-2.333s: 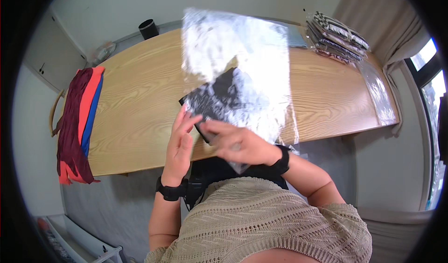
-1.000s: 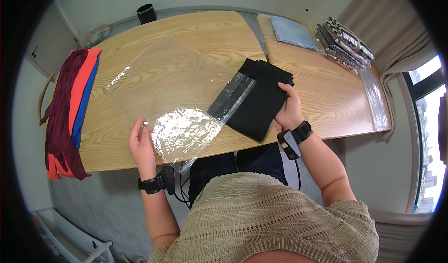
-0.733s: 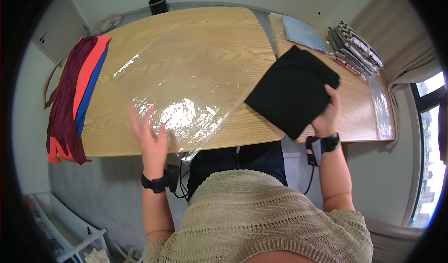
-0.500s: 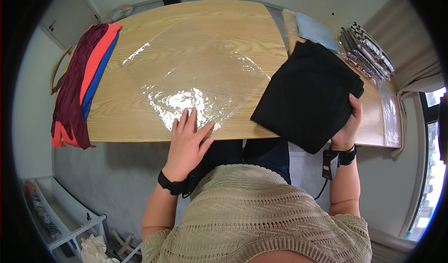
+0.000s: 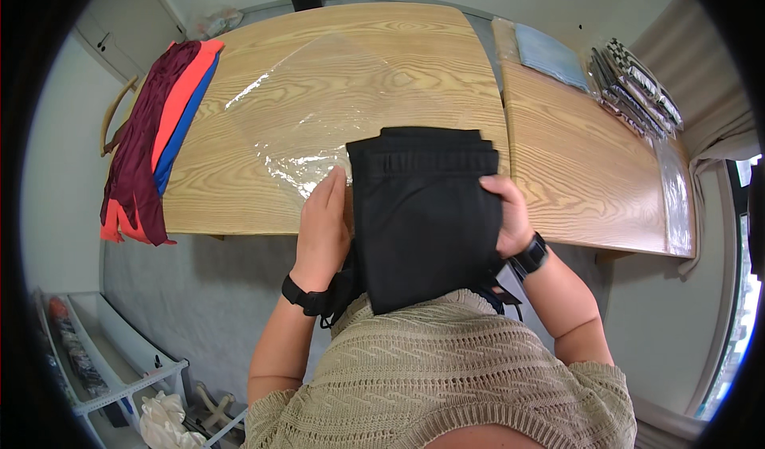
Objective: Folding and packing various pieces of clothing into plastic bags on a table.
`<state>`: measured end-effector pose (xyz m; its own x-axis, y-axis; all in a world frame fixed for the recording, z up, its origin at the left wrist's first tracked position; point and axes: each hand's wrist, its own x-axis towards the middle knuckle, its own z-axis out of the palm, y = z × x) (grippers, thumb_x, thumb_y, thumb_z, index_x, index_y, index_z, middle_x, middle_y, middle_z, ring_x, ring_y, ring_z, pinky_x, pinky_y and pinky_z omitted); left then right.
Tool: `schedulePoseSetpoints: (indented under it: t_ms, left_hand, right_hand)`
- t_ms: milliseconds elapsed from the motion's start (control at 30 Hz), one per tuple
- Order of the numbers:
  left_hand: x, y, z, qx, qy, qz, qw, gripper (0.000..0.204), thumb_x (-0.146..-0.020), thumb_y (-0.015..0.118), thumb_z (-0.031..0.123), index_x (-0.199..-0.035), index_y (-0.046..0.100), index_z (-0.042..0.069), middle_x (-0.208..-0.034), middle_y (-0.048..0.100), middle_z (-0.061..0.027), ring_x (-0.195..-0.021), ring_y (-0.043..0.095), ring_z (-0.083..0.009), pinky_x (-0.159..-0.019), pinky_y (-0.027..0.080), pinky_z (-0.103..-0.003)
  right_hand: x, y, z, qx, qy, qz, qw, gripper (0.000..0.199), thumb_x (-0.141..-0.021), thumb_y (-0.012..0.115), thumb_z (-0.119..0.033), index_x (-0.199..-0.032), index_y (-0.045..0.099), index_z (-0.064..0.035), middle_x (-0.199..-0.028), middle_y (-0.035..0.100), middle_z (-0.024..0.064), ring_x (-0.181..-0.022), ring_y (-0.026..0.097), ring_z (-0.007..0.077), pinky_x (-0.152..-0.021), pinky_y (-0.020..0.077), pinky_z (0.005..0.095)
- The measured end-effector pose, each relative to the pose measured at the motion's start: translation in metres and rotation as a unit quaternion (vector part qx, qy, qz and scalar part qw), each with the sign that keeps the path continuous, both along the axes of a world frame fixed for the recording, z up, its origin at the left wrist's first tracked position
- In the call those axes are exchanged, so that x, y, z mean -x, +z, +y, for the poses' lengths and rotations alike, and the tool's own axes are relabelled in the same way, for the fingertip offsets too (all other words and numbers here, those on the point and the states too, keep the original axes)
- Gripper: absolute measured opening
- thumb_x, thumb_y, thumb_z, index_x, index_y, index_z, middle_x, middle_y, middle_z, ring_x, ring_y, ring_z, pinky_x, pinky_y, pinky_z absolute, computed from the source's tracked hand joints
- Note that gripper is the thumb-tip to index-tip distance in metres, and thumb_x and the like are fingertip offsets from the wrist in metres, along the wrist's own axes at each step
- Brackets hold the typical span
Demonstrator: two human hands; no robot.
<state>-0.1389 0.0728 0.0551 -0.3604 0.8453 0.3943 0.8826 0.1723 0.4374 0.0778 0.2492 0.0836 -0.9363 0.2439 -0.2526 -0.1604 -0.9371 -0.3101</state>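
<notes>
A folded black garment (image 5: 430, 226) with a gathered waistband, probably trousers, is upright over the table's front edge, close to my body. My right hand (image 5: 511, 218) grips its right edge, thumb on the near face. My left hand (image 5: 321, 224) is beside the garment's left edge, its fingers stretched out and pointing away from me; its thumb is partly hidden. Beyond both hands a large clear plastic bag (image 5: 299, 122) lies flat and diagonal on the wooden table (image 5: 414, 35). The garment covers the bag's near right part.
Maroon, coral and blue garments (image 5: 159, 138) drape along the table's left side. A side table (image 5: 582, 170) on the right holds a light blue packet (image 5: 550, 54), a stack of bagged clothes (image 5: 635, 90) and clear plastic (image 5: 674, 198). White bins (image 5: 111, 345) stand at lower left.
My right hand has brought the black garment leftward from the right side to in front of me, turning its waistband up. My left hand has come off the bag to the garment's left edge.
</notes>
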Motion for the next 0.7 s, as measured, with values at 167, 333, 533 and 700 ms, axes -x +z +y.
schedulePoseSetpoints:
  t_ms: [167, 333, 533, 700]
  left_hand:
    - [-0.005, 0.006, 0.006, -0.017, 0.009, -0.008, 1.000, 0.065, -0.074, 0.042, -0.020, -0.137, 0.033, -0.006, -0.141, 0.037, -0.0211, -0.127, 0.039, -0.0366, -0.105, 0.036, -0.040]
    - [-0.005, 0.003, 0.007, -0.028, -0.004, -0.005, 1.000, 0.065, -0.074, 0.043, -0.019, -0.137, 0.034, -0.005, -0.140, 0.038, -0.0208, -0.127, 0.039, -0.0364, -0.105, 0.035, -0.040]
    - [-0.004, 0.002, 0.005, -0.016, -0.019, 0.025, 0.999, 0.064, -0.074, 0.046, -0.017, -0.136, 0.036, -0.003, -0.140, 0.038, -0.0191, -0.128, 0.039, -0.0345, -0.106, 0.033, -0.043]
    - [-0.006, 0.004, -0.002, 0.014, -0.013, 0.046, 0.999, 0.063, -0.075, 0.045, -0.014, -0.137, 0.036, -0.002, -0.142, 0.037, -0.0175, -0.132, 0.034, -0.0338, -0.108, 0.026, -0.050]
  right_hand:
    - [0.014, -0.039, 0.020, 0.001, -0.011, -0.088, 0.996, 0.043, -0.089, 0.049, -0.023, -0.119, 0.051, 0.0078, -0.117, 0.059, 0.0224, -0.102, 0.062, 0.0329, -0.093, 0.0489, 0.0442]
    - [0.026, -0.027, 0.020, 0.017, 0.011, -0.103, 0.994, 0.039, -0.089, 0.051, -0.019, -0.118, 0.052, 0.0077, -0.115, 0.060, 0.0219, -0.100, 0.063, 0.0321, -0.091, 0.0508, 0.0433]
    - [0.063, -0.020, 0.035, 0.011, 0.066, -0.128, 0.990, 0.035, -0.090, 0.052, -0.019, -0.112, 0.055, 0.0080, -0.107, 0.063, 0.0217, -0.094, 0.065, 0.0313, -0.086, 0.0539, 0.0426]
    - [0.080, -0.022, 0.064, 0.058, 0.108, -0.066, 0.990, 0.030, -0.091, 0.052, -0.020, -0.103, 0.058, 0.0075, -0.096, 0.066, 0.0200, -0.086, 0.067, 0.0297, -0.082, 0.0555, 0.0412]
